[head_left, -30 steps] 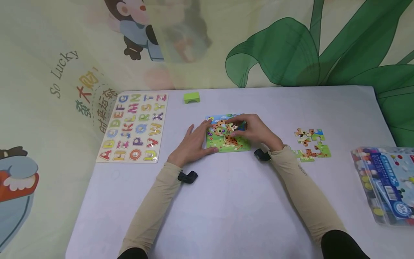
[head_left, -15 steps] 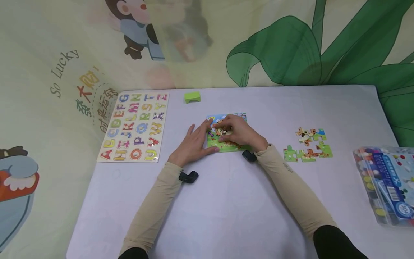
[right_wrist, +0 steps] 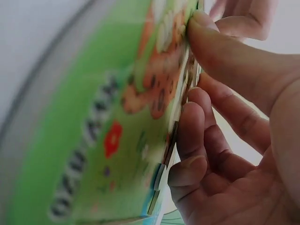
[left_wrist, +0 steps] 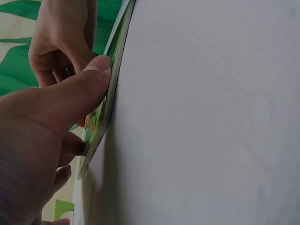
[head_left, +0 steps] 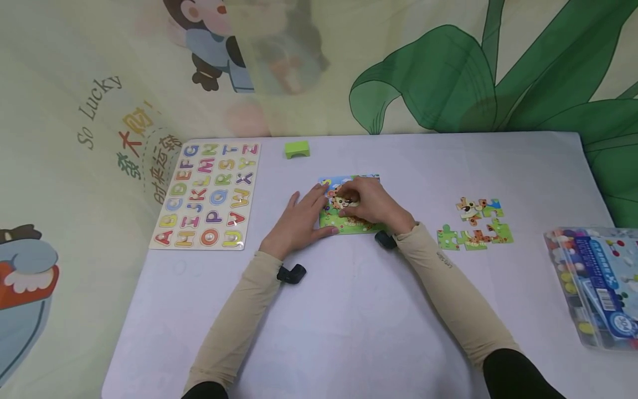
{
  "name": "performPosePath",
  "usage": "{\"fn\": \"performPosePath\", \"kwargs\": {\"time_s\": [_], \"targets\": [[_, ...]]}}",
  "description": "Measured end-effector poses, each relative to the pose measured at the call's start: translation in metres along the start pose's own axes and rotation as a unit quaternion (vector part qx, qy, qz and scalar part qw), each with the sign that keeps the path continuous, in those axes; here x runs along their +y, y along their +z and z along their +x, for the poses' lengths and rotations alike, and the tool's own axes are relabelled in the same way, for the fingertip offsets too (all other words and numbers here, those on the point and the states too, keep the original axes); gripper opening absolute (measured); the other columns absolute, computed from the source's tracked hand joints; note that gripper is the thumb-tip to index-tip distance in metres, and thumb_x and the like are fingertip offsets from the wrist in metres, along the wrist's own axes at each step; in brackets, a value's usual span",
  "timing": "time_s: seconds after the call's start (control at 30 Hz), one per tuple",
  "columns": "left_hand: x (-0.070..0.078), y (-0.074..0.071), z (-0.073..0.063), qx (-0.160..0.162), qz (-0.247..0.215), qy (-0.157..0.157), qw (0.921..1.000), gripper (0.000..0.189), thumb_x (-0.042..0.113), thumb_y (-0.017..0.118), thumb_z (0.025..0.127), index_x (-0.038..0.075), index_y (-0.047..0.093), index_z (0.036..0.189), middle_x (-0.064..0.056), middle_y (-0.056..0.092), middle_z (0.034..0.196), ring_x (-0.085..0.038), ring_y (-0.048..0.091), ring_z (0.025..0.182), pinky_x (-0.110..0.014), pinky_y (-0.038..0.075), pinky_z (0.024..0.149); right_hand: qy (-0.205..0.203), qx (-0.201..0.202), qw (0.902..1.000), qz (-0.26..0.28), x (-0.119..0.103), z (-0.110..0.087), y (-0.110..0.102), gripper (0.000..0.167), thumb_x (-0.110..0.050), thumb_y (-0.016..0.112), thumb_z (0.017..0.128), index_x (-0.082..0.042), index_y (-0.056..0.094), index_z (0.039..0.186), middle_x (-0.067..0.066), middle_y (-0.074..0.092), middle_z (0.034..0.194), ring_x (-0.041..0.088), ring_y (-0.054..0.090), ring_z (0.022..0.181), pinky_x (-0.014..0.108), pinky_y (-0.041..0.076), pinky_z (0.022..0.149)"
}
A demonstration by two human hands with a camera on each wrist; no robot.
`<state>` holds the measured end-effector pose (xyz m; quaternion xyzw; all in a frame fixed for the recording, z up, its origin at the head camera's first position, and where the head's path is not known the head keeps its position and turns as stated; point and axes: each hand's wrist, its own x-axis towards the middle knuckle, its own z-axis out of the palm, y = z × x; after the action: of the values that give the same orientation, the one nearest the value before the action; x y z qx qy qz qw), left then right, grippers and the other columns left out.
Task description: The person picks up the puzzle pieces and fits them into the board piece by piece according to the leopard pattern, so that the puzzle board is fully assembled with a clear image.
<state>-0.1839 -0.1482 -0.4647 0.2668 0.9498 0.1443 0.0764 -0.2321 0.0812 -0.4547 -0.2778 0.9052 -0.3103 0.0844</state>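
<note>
A small jigsaw board [head_left: 344, 228] with a spotted cartoon animal on green grass and blue sky lies mid-table. My left hand [head_left: 296, 221] rests at its left side with fingers spread, its thumb along the near edge; in the left wrist view that thumb [left_wrist: 82, 89] presses the board's edge. Over the middle of the board, my right hand [head_left: 374, 202] pinches a puzzle piece [head_left: 347, 203], partly hidden behind the fingers. From the right wrist camera, the right thumb [right_wrist: 225, 51] lies close against the board's printed face.
Several loose puzzle pieces [head_left: 476, 238] lie to the right. A lettered alphabet board [head_left: 201, 194] is at the left, and a green block [head_left: 297, 149] sits near the back edge. On the far right is a clear plastic case [head_left: 593, 288] with a blue label.
My right hand has moved left across the board with the piece, then hardly moved, uncovering a loose green piece at the right. The left hand has stayed in place.
</note>
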Motion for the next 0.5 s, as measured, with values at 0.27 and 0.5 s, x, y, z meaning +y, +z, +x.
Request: {"fn": "performPosePath", "kwargs": {"time_s": [0.27,0.5], "targets": [[0.01,-0.003,-0.002,0.012,0.092,0.032,0.9951,0.079,0.057,0.064,0.101,0.007,0.047,0.159,-0.009,0.041,0.17,-0.025,0.035,0.159,-0.06,0.03,0.128,0.009,-0.001,1.0,-0.003,-0.003,0.002,0.001,0.041,-0.028,0.095,0.081,-0.007,0.082,0.113,0.006,0.08,0.103,0.023,0.071,0.095,0.041,0.057,0.086],[0.017,-0.002,-0.005,0.026,0.118,0.049,0.9915,0.071,0.053,0.062,0.103,0.006,0.054,0.155,-0.01,0.043,0.168,-0.026,0.041,0.156,-0.057,0.036,0.125,0.002,0.006,0.9998,0.019,0.0,-0.002,-0.005,0.044,-0.027,0.095,0.082,-0.005,0.081,0.117,0.006,0.081,0.103,0.021,0.071,0.09,0.039,0.054,0.085]]}}
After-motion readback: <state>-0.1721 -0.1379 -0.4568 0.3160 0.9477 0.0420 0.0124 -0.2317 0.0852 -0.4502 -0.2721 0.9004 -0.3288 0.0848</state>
